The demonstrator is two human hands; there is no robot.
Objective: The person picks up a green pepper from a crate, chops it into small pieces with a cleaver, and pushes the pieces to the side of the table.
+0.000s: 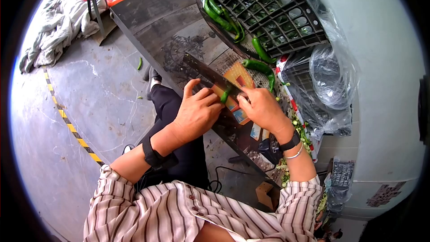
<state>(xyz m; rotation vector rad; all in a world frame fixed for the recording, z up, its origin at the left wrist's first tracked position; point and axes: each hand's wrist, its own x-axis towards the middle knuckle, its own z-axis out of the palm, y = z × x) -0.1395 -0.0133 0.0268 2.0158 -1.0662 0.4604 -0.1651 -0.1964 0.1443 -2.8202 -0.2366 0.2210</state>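
Observation:
My right hand (265, 110) is closed around the near end of a long dark-bladed knife (204, 71), which points away to the upper left over the table. Its handle is hidden in my fingers. Between my hands, close to the blade, is a short green chili pepper (225, 96). My left hand (197, 113) pinches the pepper's near end, with the index finger raised. Beneath lies a worn orange printed sheet (239, 75). Just beyond my right hand, a curved green pepper (261, 68) rests on the table, with another pepper (261, 50) behind it.
A black plastic crate (268, 6) holds peppers in clear plastic, with several loose peppers (219, 18) beside it. Plastic-wrapped goods (329, 78) stand at the right. Chopped bits (285, 175) line the table's right edge. Crumpled cloth (60, 24) and striped tape (67, 123) lie on the floor.

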